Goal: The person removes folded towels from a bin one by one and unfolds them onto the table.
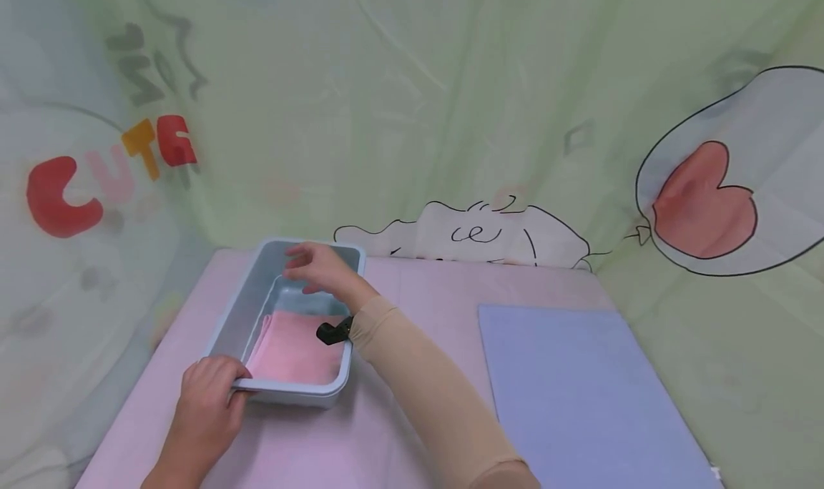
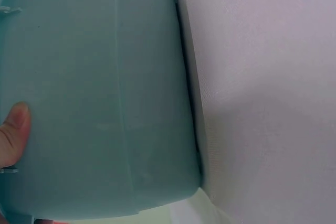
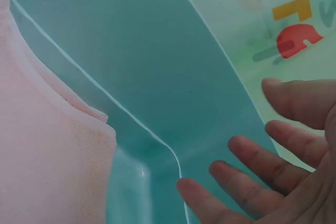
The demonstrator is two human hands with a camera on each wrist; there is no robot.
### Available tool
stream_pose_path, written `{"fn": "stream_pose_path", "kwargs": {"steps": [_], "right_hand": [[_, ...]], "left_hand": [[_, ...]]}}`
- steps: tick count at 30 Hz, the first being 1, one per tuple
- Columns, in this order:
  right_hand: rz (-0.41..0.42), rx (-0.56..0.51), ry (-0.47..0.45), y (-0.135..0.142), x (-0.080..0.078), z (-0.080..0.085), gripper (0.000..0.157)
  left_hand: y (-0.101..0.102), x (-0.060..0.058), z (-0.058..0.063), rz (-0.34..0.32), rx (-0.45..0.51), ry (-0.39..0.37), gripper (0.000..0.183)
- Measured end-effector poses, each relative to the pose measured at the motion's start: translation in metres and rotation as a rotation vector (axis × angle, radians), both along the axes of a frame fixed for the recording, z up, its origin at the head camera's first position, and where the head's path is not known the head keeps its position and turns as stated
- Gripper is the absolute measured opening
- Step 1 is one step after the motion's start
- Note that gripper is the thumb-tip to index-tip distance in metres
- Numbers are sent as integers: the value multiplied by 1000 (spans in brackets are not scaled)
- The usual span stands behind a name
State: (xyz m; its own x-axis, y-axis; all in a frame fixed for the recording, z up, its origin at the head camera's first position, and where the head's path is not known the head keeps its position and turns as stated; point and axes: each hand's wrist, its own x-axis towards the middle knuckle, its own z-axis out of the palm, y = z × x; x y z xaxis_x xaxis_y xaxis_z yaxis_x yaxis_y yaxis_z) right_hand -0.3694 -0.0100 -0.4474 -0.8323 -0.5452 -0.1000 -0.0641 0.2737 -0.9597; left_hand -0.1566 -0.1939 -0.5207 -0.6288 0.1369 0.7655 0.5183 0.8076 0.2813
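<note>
A light blue plastic bin (image 1: 234, 314) stands on the left part of the table. Inside it, at the near end, lies a folded pink cloth (image 1: 296, 346), also seen in the right wrist view as pink fabric (image 3: 52, 129). My left hand (image 1: 209, 399) grips the bin's near left rim, its thumb (image 2: 14, 135) against the outer wall in the left wrist view. Over the far part of the bin hovers my right hand (image 1: 322, 267), fingers spread and holding nothing, apart from the cloth. The left hand's other fingers are mostly hidden in the left wrist view.
A flat blue-violet cloth or mat (image 1: 579, 389) lies on the right of the pale pink table (image 1: 425, 374). Printed curtain fabric (image 1: 386, 117) hangs behind the table and at both sides. A small black device (image 1: 333, 332) is on the right wrist.
</note>
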Motion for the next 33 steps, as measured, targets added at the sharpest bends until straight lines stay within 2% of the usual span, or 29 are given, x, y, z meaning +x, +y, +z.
{"fn": "stream_pose_path", "kwargs": {"steps": [7, 9, 16, 21, 26, 33], "right_hand": [[47, 207, 3, -4, -2, -3, 55], [58, 237, 2, -5, -2, -2, 53], [76, 110, -89, -5, -2, 7, 55], [71, 95, -104, -6, -8, 7, 55], [65, 130, -149, -8, -14, 0, 55], [85, 279, -135, -6, -14, -5, 51]], "left_hand": [[-1, 0, -1, 7, -10, 19, 40], [-2, 0, -1, 6, -4, 12, 39], [-1, -2, -3, -14, 30, -7, 37], [1, -3, -3, -6, 23, -20, 37], [1, -1, -3, 10, 11, -11, 40], [1, 0, -3, 9, 6, -24, 38]]}}
